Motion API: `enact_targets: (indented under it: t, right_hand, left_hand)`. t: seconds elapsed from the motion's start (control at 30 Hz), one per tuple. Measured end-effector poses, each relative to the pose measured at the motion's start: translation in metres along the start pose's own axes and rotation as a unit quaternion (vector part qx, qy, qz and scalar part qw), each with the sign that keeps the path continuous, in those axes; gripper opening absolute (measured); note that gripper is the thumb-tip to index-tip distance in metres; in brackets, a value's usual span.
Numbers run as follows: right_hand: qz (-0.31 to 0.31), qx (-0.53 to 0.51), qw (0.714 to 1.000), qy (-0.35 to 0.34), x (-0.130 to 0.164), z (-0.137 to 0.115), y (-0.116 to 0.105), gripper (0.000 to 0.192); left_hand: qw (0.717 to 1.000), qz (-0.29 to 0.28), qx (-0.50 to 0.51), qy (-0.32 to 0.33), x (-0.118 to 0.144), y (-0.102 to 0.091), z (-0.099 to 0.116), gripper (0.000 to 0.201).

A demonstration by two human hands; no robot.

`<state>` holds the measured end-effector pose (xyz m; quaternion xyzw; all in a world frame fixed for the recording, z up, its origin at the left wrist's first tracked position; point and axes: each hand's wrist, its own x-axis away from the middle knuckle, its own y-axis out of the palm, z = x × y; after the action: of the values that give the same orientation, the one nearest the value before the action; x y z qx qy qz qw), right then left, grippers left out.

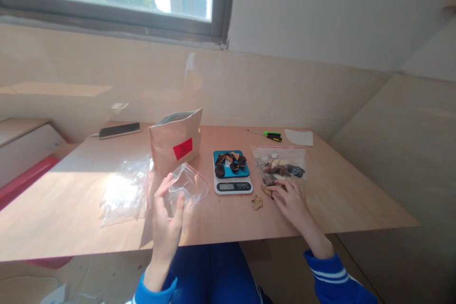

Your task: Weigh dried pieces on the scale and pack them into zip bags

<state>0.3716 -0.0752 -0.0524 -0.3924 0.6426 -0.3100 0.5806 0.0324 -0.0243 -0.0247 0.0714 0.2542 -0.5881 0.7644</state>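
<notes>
My left hand [167, 221] holds a clear zip bag [188, 185] with a red seal line, its mouth gaping toward the right; no contents show in it. My right hand [292, 204] has its fingertips closed on a brown dried slice [266, 191] at the table surface. Beside that lies a pale, crinkled dried piece [257, 202]. Several dark, curled dried slices [234, 166] rest on the blue plate of a white kitchen scale [233, 193], between my hands. Just beyond my right hand a filled zip bag [280, 164] of mixed dried slices lies flat.
A brown stand-up pouch [171, 152] with a red label stands open behind my left hand. Clear bags [124, 190] lie at left, near a phone [120, 130]. Toward the back right are screwdrivers [272, 136] and white paper [299, 137]. The table's front edge [245, 240] is close to me.
</notes>
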Motion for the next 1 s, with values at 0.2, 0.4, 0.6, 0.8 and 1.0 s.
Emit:
enact_targets:
  t: [0.2,0.4,0.6,0.8,1.0]
  right_hand:
    - [-0.124,-0.109,0.986,-0.011,0.003,-0.039,0.000,0.029]
    - [-0.225,-0.172,0.958,0.043,-0.008,-0.050,0.002,0.017]
    - [-0.184,-0.241,0.953,0.003,-0.043,-0.060,-0.010,0.006]
    - [-0.145,-0.236,0.957,-0.089,-0.110,-0.084,0.013,0.018]
    - [-0.110,-0.204,0.966,-0.116,-0.109,-0.079,0.030,0.030]
  left_hand:
    - [1.000,0.001,0.012,-0.010,-0.001,0.003,0.003,0.034]
    - [1.000,0.012,0.010,-0.014,0.000,-0.005,0.000,0.034]
    - [1.000,0.022,0.019,-0.012,-0.001,-0.007,-0.001,0.033]
    - [0.999,0.018,0.026,-0.016,0.000,-0.008,0.004,0.033]
    - [0.998,0.024,0.039,-0.041,-0.001,-0.015,0.005,0.036]
